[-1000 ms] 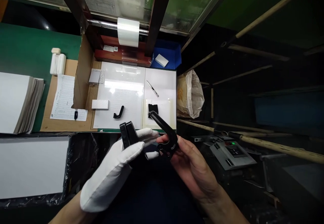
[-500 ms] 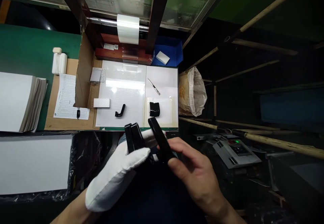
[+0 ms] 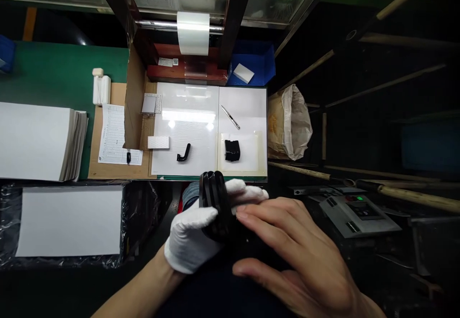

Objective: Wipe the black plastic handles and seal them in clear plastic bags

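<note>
My left hand [image 3: 196, 236], in a white glove, grips several glossy black plastic parts [image 3: 215, 203] pressed together side by side, the thumb in front and the fingers behind. My bare right hand [image 3: 302, 246] is open just to the right, fingers stretched and thumb apart. Its fingertips are at the near right side of the parts; whether they touch cannot be made out. Beyond the hands, on the white work surface [image 3: 187, 164], lie a curved black handle-like piece [image 3: 184, 153] and a short black block-like piece [image 3: 232, 150].
A craft knife or pen [image 3: 230, 117] lies behind the black block. A white dotted box [image 3: 158, 142] and an upright cardboard sheet [image 3: 134, 97] are on the left. A blue bin [image 3: 264, 64] stands at the back, a paper sack [image 3: 296, 121] to the right, a film roll [image 3: 193, 33] above.
The long black piece that my right hand held apart now sits against the parts in my left hand. My right hand has let go and spread its fingers. The view has shifted.
</note>
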The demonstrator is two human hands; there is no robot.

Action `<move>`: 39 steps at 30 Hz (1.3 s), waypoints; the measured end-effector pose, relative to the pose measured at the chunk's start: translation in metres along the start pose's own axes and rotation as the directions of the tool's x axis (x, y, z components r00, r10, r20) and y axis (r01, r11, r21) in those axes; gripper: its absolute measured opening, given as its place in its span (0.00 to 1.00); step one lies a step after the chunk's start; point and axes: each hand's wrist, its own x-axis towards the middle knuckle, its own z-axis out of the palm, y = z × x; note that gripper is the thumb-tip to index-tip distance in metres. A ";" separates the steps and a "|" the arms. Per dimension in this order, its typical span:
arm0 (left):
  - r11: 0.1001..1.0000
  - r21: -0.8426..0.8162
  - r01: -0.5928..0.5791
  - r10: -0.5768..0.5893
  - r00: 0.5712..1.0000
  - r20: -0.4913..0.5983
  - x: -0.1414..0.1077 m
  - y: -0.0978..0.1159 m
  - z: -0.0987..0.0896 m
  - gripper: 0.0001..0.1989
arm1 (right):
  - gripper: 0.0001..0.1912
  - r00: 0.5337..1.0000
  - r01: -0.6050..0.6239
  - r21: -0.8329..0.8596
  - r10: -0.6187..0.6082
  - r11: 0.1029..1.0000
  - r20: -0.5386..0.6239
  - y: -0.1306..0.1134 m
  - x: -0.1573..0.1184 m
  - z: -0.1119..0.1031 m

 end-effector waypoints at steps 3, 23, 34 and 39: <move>0.985 0.151 0.079 -0.056 0.987 -0.151 -0.002 0.009 0.006 0.20 | 0.20 0.997 -0.074 0.067 0.074 0.995 0.007 0.005 0.002 0.007; 0.808 0.529 0.260 -0.156 0.960 -0.233 0.000 0.031 0.030 0.25 | 0.12 0.855 -0.393 0.785 0.505 0.478 0.121 0.028 -0.016 0.029; 0.825 0.495 0.273 -0.146 0.949 -0.280 0.004 0.022 0.026 0.23 | 0.13 0.821 -0.443 0.770 0.552 0.459 0.143 0.027 -0.018 0.029; 0.804 0.507 0.311 -0.159 0.934 -0.320 0.004 0.017 0.024 0.20 | 0.14 0.803 -0.469 0.750 0.579 0.467 0.142 0.026 -0.018 0.029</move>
